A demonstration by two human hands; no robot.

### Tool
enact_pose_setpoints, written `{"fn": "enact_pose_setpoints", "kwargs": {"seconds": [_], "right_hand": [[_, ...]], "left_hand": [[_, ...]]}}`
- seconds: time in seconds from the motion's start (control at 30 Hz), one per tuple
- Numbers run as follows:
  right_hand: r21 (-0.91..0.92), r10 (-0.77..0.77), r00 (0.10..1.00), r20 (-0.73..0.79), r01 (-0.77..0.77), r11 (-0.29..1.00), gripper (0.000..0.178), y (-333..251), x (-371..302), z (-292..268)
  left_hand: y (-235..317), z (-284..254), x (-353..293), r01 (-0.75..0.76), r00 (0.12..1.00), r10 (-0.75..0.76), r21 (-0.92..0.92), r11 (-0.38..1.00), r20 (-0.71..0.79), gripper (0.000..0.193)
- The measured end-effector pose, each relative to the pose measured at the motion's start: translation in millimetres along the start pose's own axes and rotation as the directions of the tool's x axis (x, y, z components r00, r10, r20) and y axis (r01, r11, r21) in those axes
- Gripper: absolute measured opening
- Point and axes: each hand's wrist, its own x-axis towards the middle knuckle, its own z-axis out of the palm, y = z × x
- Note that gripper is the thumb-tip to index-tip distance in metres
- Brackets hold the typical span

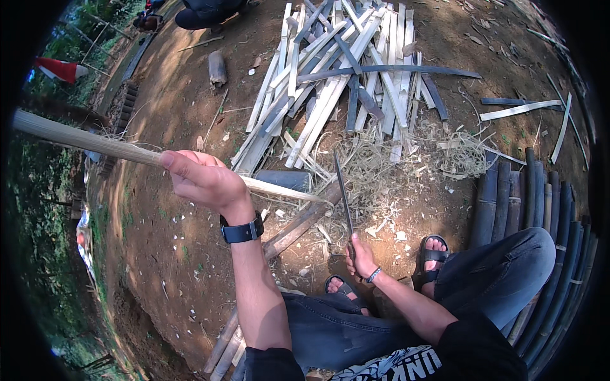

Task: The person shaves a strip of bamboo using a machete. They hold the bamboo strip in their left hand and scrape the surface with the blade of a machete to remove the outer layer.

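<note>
My left hand (204, 179), a dark watch on its wrist, is closed around a long pale bamboo strip (95, 143). One end of the strip runs out to the far left; the other passes below the hand toward the middle, where it lies near a bamboo pole (293, 230) on the ground. Lower right of it, my right hand (363, 258) is closed on the handle of a long, thin-bladed machete (344, 193). The blade points up and away, apart from the strip in my left hand. Curly bamboo shavings (381, 178) lie behind the blade.
A large heap of split bamboo strips (343, 76) lies ahead on the dirt. Dark bamboo poles (502, 197) line the right side beside my knee. A short bamboo piece (217, 68) lies at the far left. Another person's dark-clothed leg (206, 14) shows at the top.
</note>
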Motion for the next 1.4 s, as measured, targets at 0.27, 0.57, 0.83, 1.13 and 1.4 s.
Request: {"fn": "enact_pose_setpoints", "kwargs": {"seconds": [0.27,0.57,0.83,1.13,1.4], "right_hand": [[-0.086,0.211,0.977,0.017,-0.209,0.974,0.058,18,16,-7],[-0.493,0.179,0.98,-0.087,-0.199,0.847,0.064,0,16,-31],[-0.988,-0.391,0.92,-0.03,0.031,0.15,0.036,-83,-8,-48],[-0.895,-0.13,0.981,0.144,0.185,0.407,0.049,-30,20,-51],[-0.936,-0.163,0.98,-0.111,-0.049,0.347,0.077,3,52,-56]], "left_hand": [[1,6,5,-0.008,1.0,0.008,-0.013,1.0,-0.027,0.055],[-4,-59,5,0.105,0.974,-0.111,-0.044,0.994,-0.198,0.054],[5,-165,-33,0.146,0.88,-0.223,-0.207,0.967,-0.42,0.055],[20,-139,-44,0.143,0.851,-0.207,-0.165,0.976,-0.482,0.053],[2,-120,-28,0.085,0.906,-0.119,-0.101,0.991,-0.406,0.052]]}}
